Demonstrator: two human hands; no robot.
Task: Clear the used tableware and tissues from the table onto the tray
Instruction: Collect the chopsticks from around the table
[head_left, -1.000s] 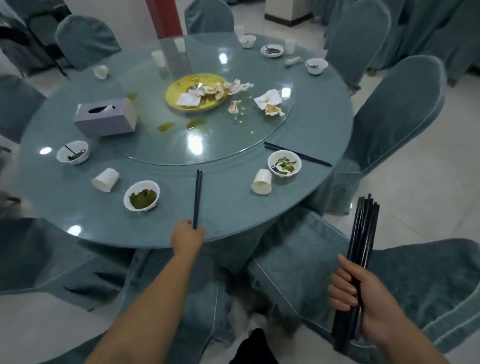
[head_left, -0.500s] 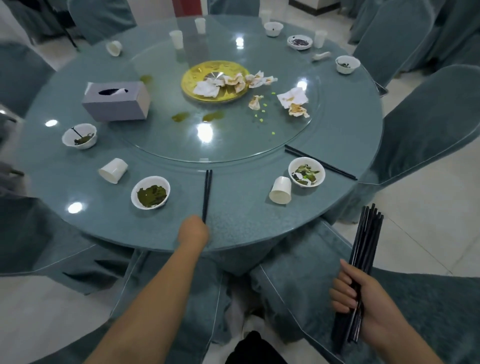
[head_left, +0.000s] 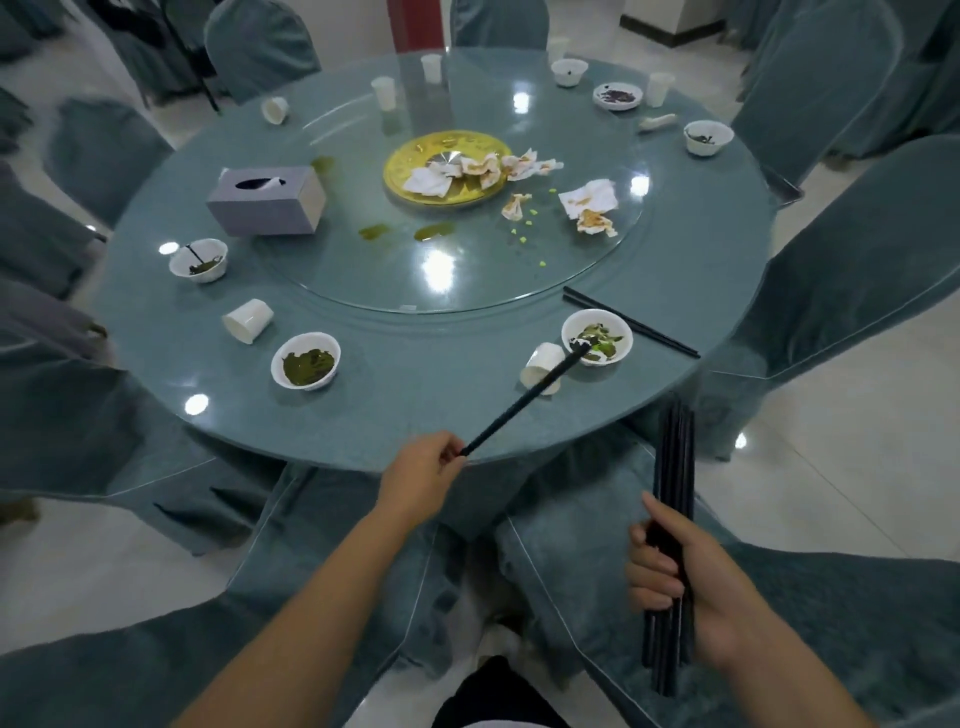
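Observation:
My left hand (head_left: 423, 475) pinches the near end of a pair of black chopsticks (head_left: 524, 402), lifted off the round table (head_left: 415, 395) and slanting right over a tipped paper cup (head_left: 543, 366). My right hand (head_left: 685, 577) grips a bundle of several black chopsticks (head_left: 672, 467) upright beside the table edge. Another chopstick pair (head_left: 631, 322) lies behind a white bowl (head_left: 597, 338) with green scraps. More used bowls (head_left: 306, 361) (head_left: 199, 260) and a fallen cup (head_left: 248, 320) sit at the left. Crumpled tissues (head_left: 589, 205) lie by a yellow plate (head_left: 447, 169).
A grey tissue box (head_left: 267, 200) stands on the glass turntable (head_left: 447, 260). Far bowls (head_left: 707, 137), a small dish (head_left: 618, 96) and cups (head_left: 384, 93) ring the back edge. Covered chairs (head_left: 852, 291) surround the table; one seat (head_left: 831, 623) is under my right hand.
My left hand has picked up the chopstick pair that lay at the near table edge and swung it to the right. The view has shifted closer; my right hand keeps its bundle.

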